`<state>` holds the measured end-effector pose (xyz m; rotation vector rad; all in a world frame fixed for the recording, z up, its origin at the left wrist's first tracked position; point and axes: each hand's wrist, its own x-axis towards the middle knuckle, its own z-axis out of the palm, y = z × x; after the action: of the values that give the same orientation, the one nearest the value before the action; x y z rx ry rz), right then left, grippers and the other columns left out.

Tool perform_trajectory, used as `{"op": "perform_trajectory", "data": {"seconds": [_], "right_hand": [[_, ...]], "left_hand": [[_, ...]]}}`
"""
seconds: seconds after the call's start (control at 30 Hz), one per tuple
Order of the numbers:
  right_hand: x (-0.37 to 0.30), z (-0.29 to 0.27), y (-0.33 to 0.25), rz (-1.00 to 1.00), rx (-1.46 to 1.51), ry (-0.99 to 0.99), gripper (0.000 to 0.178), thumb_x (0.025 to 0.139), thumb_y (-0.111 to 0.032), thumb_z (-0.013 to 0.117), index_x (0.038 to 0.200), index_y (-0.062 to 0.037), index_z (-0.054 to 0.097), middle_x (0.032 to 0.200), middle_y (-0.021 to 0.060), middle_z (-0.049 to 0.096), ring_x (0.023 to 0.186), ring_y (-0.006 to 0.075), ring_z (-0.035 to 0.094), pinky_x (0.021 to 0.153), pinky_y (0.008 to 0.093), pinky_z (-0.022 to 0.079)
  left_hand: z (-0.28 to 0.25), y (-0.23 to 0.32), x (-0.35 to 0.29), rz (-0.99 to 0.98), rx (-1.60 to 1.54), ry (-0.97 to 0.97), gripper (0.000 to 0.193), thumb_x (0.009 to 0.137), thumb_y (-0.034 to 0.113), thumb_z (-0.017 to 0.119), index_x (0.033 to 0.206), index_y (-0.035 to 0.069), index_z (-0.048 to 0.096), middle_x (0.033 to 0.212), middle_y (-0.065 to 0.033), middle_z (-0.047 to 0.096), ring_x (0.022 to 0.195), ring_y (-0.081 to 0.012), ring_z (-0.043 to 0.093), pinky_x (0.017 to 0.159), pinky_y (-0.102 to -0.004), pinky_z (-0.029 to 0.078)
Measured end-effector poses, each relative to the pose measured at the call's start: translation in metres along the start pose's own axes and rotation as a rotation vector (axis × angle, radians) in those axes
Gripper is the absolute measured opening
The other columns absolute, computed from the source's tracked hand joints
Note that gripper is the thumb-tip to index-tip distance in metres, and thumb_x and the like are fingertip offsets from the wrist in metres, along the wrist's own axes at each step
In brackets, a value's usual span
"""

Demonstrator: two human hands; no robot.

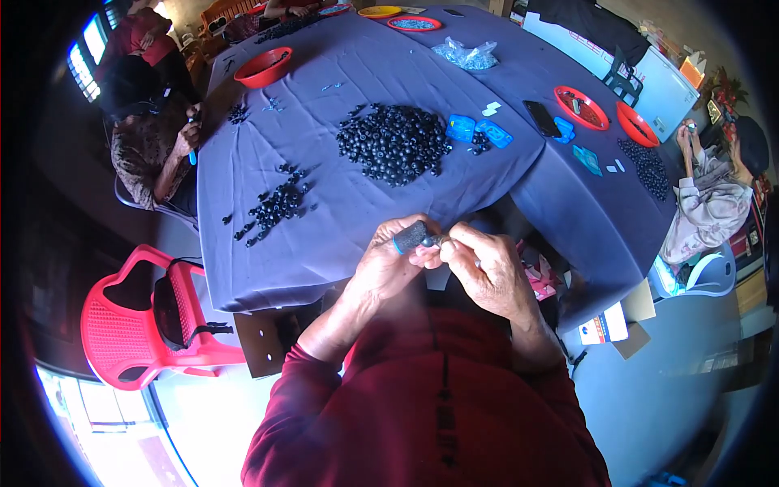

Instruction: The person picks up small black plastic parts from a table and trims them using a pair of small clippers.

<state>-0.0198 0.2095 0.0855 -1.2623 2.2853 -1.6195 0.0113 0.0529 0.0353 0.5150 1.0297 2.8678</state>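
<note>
In front of my chest, just off the table's near edge, both hands meet. A dark grey finger sleeve (411, 237) with a blue rim covers one digit of my left hand (380, 266). Those fingers are closed on a small dark round piece (429, 241), partly hidden. My right hand (492, 276) is closed in a pinch against that piece; whatever lies between its fingertips is too small to name. Beyond my hands a large heap of black round pieces (389, 146) lies on the dark blue tablecloth (341, 231), with a smaller scatter of them (276, 204) to its left.
Blue plastic packs (461, 128) and a phone (541, 118) lie right of the heap. Red bowls (264, 68) and a clear bag of small pieces (466, 55) stand farther off. People sit left and right. A red chair (122, 325) stands at my left, cardboard boxes (639, 302) at my right.
</note>
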Motion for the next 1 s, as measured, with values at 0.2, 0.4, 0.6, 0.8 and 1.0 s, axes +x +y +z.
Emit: {"op": "perform_trajectory", "data": {"seconds": [0.2,0.4,0.6,0.8,1.0], "right_hand": [[-0.002,0.004,0.012,-0.014,-0.028,0.031,0.017,0.085,-0.010,0.049,0.072,0.0015,0.051,0.058,0.0089,0.054,0.052,0.0070,0.045,0.048,0.0251,0.039],[-0.001,0.003,-0.001,0.011,-0.037,-0.008,0.018,0.085,-0.010,0.048,0.073,0.0017,0.052,0.060,0.0074,0.057,0.052,0.0071,0.047,0.049,0.0254,0.039],[-0.001,0.004,0.002,0.005,0.057,0.042,0.018,0.086,-0.012,0.048,0.074,0.0008,0.049,0.058,0.0117,0.052,0.056,0.0224,0.048,0.047,0.0295,0.039],[-0.003,0.005,0.008,-0.011,0.003,0.036,0.017,0.086,-0.013,0.049,0.074,0.0006,0.049,0.058,0.0109,0.052,0.053,0.0214,0.047,0.046,0.0288,0.037],[-0.003,0.006,0.002,0.021,-0.026,0.001,0.019,0.087,-0.013,0.048,0.076,0.0012,0.054,0.063,0.0060,0.058,0.051,0.0057,0.042,0.047,0.0240,0.036]], "left_hand": [[0.002,0.000,0.001,0.017,0.036,0.013,0.034,0.075,0.028,0.067,0.068,0.002,0.046,0.065,-0.0018,0.044,0.057,-0.0069,0.041,0.058,-0.0225,0.039],[0.004,0.001,0.000,0.020,0.133,0.075,0.034,0.075,0.027,0.067,0.071,-0.001,0.048,0.066,-0.0015,0.043,0.057,-0.0061,0.039,0.056,-0.0214,0.036],[0.002,-0.002,0.001,0.080,0.029,0.021,0.035,0.074,0.027,0.067,0.072,-0.001,0.047,0.066,-0.0012,0.042,0.057,-0.0057,0.038,0.055,-0.0214,0.035],[0.004,-0.001,0.000,0.090,0.062,0.027,0.034,0.075,0.026,0.067,0.072,-0.001,0.048,0.066,-0.0010,0.042,0.057,-0.0054,0.038,0.055,-0.0212,0.034],[0.002,-0.002,-0.001,0.074,0.109,0.057,0.031,0.076,0.025,0.067,0.073,0.000,0.048,0.066,-0.0010,0.043,0.057,-0.0055,0.038,0.056,-0.0207,0.034]]}}
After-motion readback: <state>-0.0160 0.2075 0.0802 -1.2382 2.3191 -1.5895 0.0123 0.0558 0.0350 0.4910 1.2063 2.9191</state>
